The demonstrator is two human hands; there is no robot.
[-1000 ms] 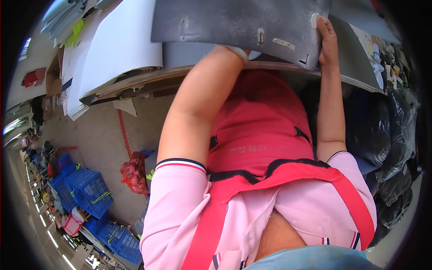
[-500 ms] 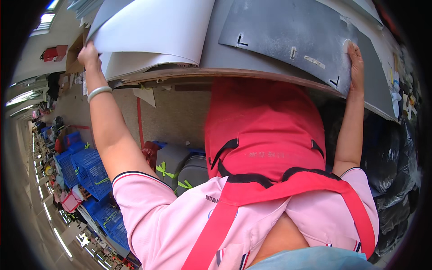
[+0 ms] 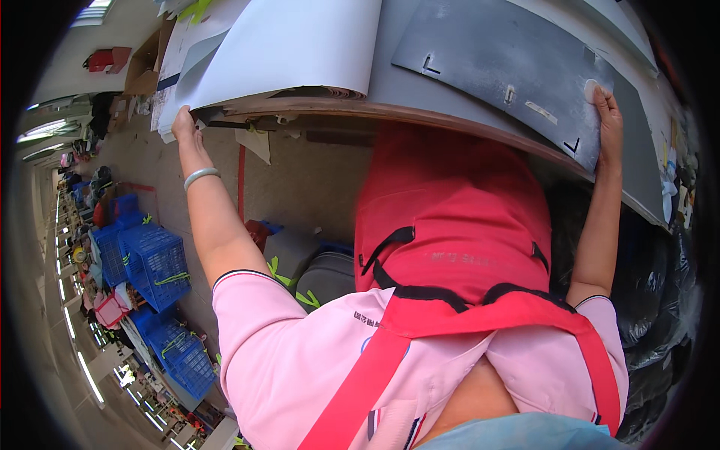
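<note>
"Head view: where's the one grey board (image 3: pixel 495 69)?"

"Between one and two o'clock, long axis ten to four, two L-shaped marks (image 3: pixel 574 148); the right hand (image 3: pixel 610 124) grips its edge."

"Left hand (image 3: pixel 190 135)?"

"It pinches one white sheet (image 3: pixel 300 52) at eleven o'clock."

This looks like a factory workshop: large white sheets (image 3: pixel 300 49) lie on a workbench (image 3: pixel 420 115), blue plastic crates (image 3: pixel 154 259) stand on the floor (image 3: pixel 307 172), and rows of strip lights (image 3: pixel 90 379) stretch away.

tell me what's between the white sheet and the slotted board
A strip of grey surface lies between the white sheet and slotted board, in the head view.
</note>
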